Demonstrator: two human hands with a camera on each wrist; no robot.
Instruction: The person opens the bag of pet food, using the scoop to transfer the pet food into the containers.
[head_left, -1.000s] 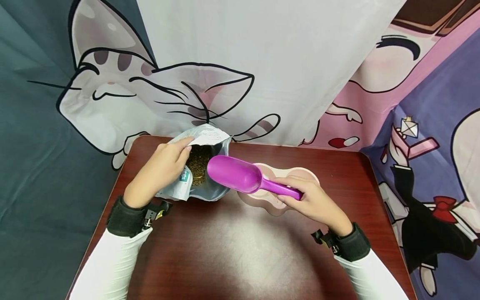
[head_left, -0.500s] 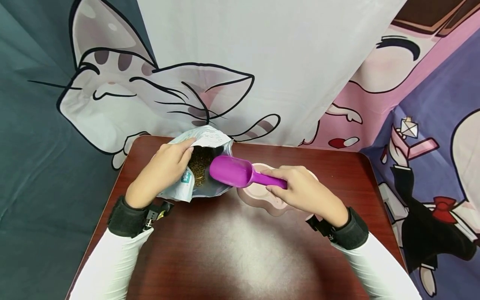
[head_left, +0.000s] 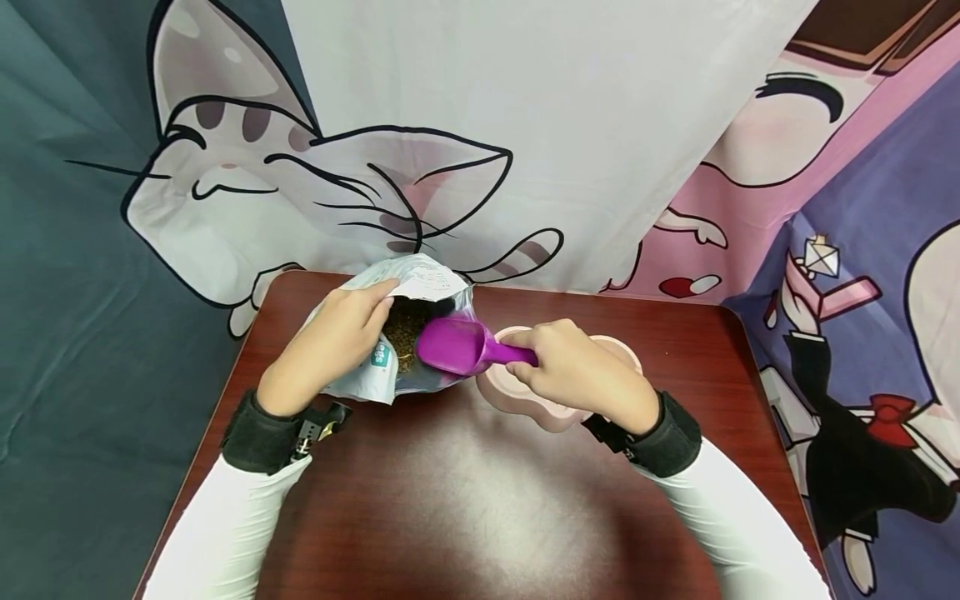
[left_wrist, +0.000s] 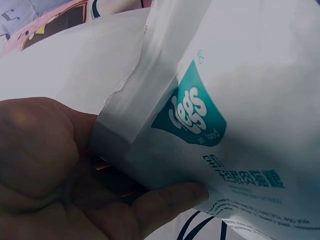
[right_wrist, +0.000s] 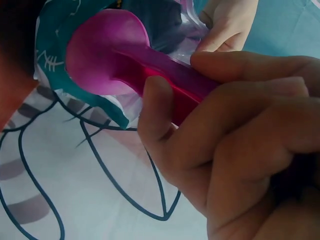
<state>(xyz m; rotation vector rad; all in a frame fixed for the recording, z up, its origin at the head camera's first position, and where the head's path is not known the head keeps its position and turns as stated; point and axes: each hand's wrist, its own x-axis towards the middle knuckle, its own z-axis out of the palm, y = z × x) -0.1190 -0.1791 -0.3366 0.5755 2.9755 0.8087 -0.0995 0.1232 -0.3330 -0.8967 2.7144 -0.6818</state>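
Observation:
A white foil pet food bag (head_left: 367, 385) stands on the table with its mouth spread, brown kibble (head_left: 405, 329) inside. My left hand (head_left: 335, 337) grips the bag's left rim, and the left wrist view shows the fingers against the printed front, with its teal logo (left_wrist: 192, 112). My right hand (head_left: 573, 371) holds a purple scoop (head_left: 452, 346) by the handle. The scoop's bowl is at the right side of the bag's mouth, over the kibble; whether it touches the kibble I cannot tell. In the right wrist view, fingers curl round the scoop handle (right_wrist: 172, 80).
A pale pink bowl (head_left: 517, 402) with rounded compartments sits right of the bag, partly under my right hand and forearm. The dark red-brown table (head_left: 450, 500) ends at a cloth backdrop (head_left: 600, 125) with cartoon cats.
My right hand has moved left with the scoop, bringing its bowl lower and further into the bag's mouth. The bag and left hand have shifted slightly right.

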